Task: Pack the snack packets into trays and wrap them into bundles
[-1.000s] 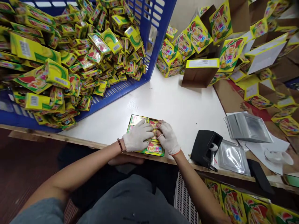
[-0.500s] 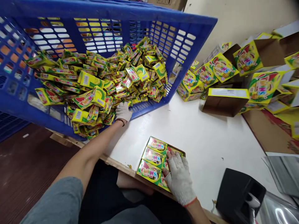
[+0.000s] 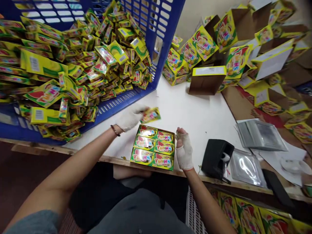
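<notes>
My left hand [image 3: 130,118], in a white glove, grips a small yellow-green candy box [image 3: 151,115] and is slightly blurred. Below it on the white table, near the front edge, sits a display box [image 3: 174,146] packed with two columns of similar candy boxes, "TWINS" faces up. My right hand [image 3: 184,148], in a glove that leaves the fingertips bare, is beside the display box's right edge. Its fingers are apart and nothing shows in them; I cannot tell whether it touches the box.
A blue plastic crate [image 3: 156,48] heaped with loose candy boxes [image 3: 97,71] stands at left. Empty cartons [image 3: 207,79] pile up at back right. A black tape dispenser [image 3: 215,159], clear plastic packs [image 3: 247,167] and a dark phone-like slab [image 3: 278,187] lie along the right front.
My left hand has left the crate's front and now carries a candy box over the table. My right hand has lifted off the packed boxes to their right side. The view has shifted right.
</notes>
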A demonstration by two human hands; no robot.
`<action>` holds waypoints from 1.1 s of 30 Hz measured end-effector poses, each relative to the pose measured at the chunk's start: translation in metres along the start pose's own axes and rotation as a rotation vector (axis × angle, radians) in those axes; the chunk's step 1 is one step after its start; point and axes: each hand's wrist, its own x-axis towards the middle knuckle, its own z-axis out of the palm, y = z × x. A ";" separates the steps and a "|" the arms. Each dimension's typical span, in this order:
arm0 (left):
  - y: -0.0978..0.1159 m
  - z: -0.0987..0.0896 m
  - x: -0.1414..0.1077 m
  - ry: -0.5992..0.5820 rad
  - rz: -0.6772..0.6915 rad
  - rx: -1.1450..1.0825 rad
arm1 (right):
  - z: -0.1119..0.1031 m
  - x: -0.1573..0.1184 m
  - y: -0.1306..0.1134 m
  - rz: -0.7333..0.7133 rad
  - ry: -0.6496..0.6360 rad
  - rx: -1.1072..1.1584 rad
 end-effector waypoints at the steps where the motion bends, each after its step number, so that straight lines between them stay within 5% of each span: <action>1: 0.014 0.017 -0.003 -0.085 0.043 -0.041 | -0.003 0.010 0.001 -0.010 0.038 -0.023; 5: 0.047 0.063 -0.012 -0.396 0.261 0.124 | -0.006 0.047 0.011 -0.131 -0.047 -0.230; 11: 0.034 0.064 -0.044 -0.180 0.349 0.352 | -0.001 0.053 0.025 -0.113 -0.356 -0.284; 19: 0.042 0.060 -0.064 -0.291 0.283 0.543 | 0.002 0.055 0.008 -0.280 -0.374 -0.522; 26: 0.043 0.059 -0.068 -0.162 0.089 0.632 | 0.022 0.047 0.000 -0.314 -0.476 -0.747; 33: 0.048 0.053 -0.069 -0.182 0.181 0.579 | 0.027 0.049 -0.003 -0.231 -0.503 -0.771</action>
